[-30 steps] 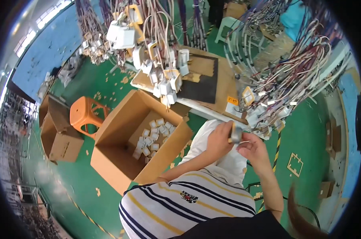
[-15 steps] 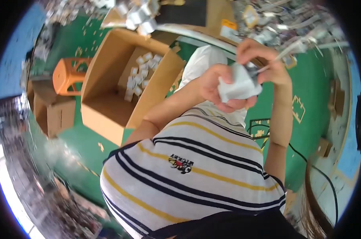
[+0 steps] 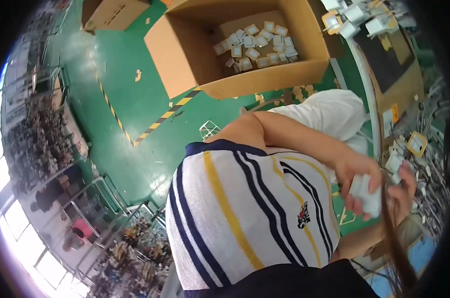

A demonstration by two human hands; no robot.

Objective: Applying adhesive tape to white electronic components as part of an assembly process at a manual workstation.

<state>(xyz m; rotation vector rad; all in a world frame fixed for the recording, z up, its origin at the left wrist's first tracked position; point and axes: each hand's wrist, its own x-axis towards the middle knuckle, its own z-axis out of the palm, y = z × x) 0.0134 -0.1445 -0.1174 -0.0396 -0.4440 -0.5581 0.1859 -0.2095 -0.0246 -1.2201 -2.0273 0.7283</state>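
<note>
My left hand (image 3: 356, 171) is closed round a small white box-shaped housing (image 3: 366, 194), held in front of my body at the right of the view. Just beside it, my right hand (image 3: 404, 196) has its fingers curled near the housing's far side. A strand of hair (image 3: 395, 231) crosses in front of that hand, and what its fingers grip is too hidden to make out. Close to the right fingertips lie similar white pieces and grey cables (image 3: 431, 171) on the worktable.
A large open cardboard box (image 3: 257, 82) on the green floor holds several white and yellowish square pieces. More white housings (image 3: 356, 15) sit at the worktable's far end, beside a dark mat (image 3: 386, 62). Another carton (image 3: 115, 15) stands farther off, and yellow-black tape (image 3: 167, 116) marks the floor.
The whole view has swung round, so the cardboard box now appears higher and farther right. Both hands have shifted to the right edge of the picture; the left still holds the white housing.
</note>
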